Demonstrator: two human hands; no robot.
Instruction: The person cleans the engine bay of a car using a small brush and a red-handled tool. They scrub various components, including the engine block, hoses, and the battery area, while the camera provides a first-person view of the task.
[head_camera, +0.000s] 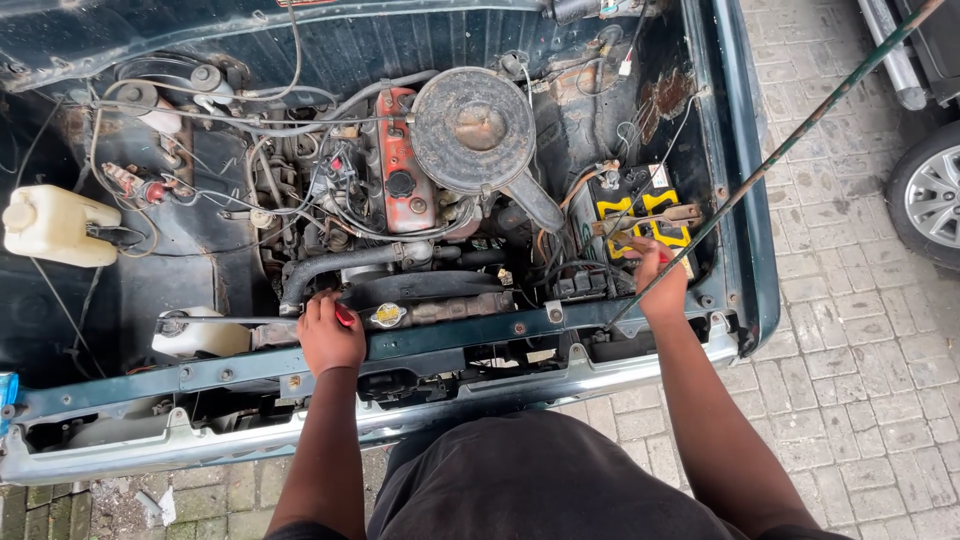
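Note:
I look down into an open car engine bay. My left hand (329, 334) rests on the front crossmember (450, 340), fingers closed around a small red-handled tool (344, 316) next to the radiator cap (388, 315). My right hand (655, 278) reaches to the black and yellow battery (640, 215) at the right, fingers at its front edge near the clamp bar; whether it grips anything is unclear. The round rusty air cleaner (474, 128) sits over the red engine cover (402, 165).
A thin hood prop rod (790, 140) slants from upper right down past my right wrist. A white fluid jug (55, 225) stands at the left, a smaller reservoir (198, 335) below it. Paved ground and another car's wheel (930, 195) lie to the right.

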